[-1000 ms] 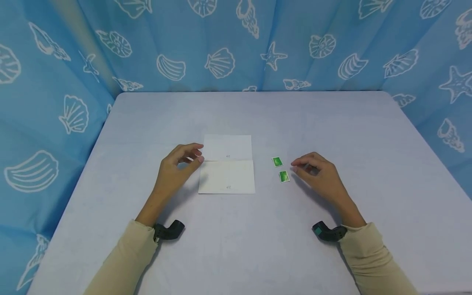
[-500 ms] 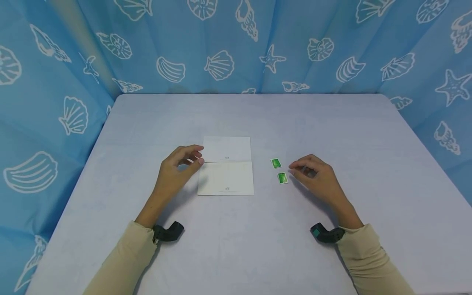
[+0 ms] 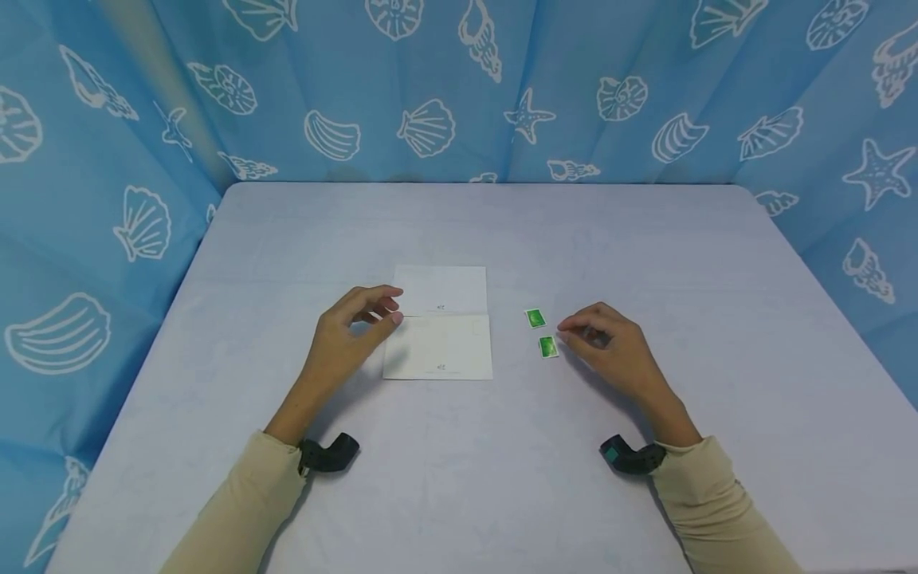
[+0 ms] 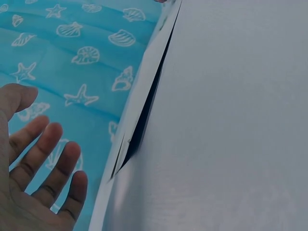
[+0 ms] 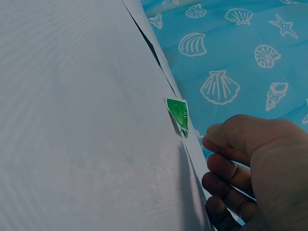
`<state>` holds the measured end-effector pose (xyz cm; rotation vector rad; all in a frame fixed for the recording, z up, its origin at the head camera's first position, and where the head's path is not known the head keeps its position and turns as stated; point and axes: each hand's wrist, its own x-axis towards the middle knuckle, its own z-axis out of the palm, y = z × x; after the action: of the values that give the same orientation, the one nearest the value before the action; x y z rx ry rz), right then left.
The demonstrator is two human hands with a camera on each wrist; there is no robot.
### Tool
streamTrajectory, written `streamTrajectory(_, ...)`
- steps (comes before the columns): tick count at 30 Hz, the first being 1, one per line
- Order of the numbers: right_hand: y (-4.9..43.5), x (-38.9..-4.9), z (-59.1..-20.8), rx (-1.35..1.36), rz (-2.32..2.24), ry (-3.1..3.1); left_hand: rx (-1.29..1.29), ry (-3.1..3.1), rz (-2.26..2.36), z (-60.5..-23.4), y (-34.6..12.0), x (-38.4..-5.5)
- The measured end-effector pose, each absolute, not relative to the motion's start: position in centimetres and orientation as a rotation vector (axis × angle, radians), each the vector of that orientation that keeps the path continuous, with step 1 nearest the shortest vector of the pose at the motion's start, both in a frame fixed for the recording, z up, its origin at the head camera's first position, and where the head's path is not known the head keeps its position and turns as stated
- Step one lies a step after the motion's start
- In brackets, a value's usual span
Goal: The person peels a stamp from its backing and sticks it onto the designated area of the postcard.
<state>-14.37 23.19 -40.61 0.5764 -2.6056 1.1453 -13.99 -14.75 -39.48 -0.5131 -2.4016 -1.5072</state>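
Two white cards with small print lie flat in the head view, the near card (image 3: pixel 459 351) just in front of the far card (image 3: pixel 452 285). Over their left edges hovers my left hand (image 3: pixel 347 331), fingers relaxed and holding nothing; the left wrist view shows its spread fingers (image 4: pixel 60 173) apart from the tabletop. Right of the cards lie two small green stamps, a far stamp (image 3: pixel 535 318) and a near stamp (image 3: pixel 548 347). Beside them my right hand (image 3: pixel 613 351) hangs with loosely curled fingers and nothing in its grasp. One stamp (image 5: pixel 178 113) looks slightly raised in the right wrist view.
A white cloth covers the table (image 3: pixel 459 478). Blue curtains (image 3: pixel 459 88) with white shell patterns stand behind it and along both sides. A black wrist camera is on each wrist, the left camera (image 3: pixel 330 453) and the right camera (image 3: pixel 633 456).
My left hand has shifted slightly right, farther over the cards. My right hand has come a little closer to the stamps. Cards and stamps lie as before; the head view has tilted slightly.
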Motion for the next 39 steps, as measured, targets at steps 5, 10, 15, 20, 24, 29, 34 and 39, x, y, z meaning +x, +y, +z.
streamTrajectory(5,23.0,-14.3,-40.6,0.574,1.134,-2.611,-0.539,-2.42,-1.55,-38.5,-14.5,-13.4)
streamTrajectory(10,22.9,-14.3,-40.5,0.579,1.135,-2.611,-0.534,-2.432,-1.531,-38.5,-14.3,-13.3)
streamTrajectory(15,22.9,-14.2,-40.6,0.593,1.136,-2.61,-0.548,-2.426,-1.543,-38.6,-14.2,-13.3)
streamTrajectory(20,22.8,-14.2,-40.5,0.598,1.122,-2.621,-0.57,-2.421,-1.561,-38.7,-13.9,-13.3)
streamTrajectory(24,22.8,-14.2,-40.4,0.596,1.121,-2.633,-0.578,-2.428,-1.545,-38.6,-13.7,-13.2)
streamTrajectory(29,22.7,-14.1,-40.4,0.593,1.137,-2.636,-0.582,-2.43,-1.535,-38.6,-13.6,-13.1)
streamTrajectory(34,22.7,-14.1,-40.5,0.593,1.14,-2.638,-0.594,-2.437,-1.526,-38.6,-13.5,-13.1)
streamTrajectory(39,22.7,-14.1,-40.4,0.592,1.129,-2.651,-0.61,-2.447,-1.528,-38.6,-13.4,-13.0)
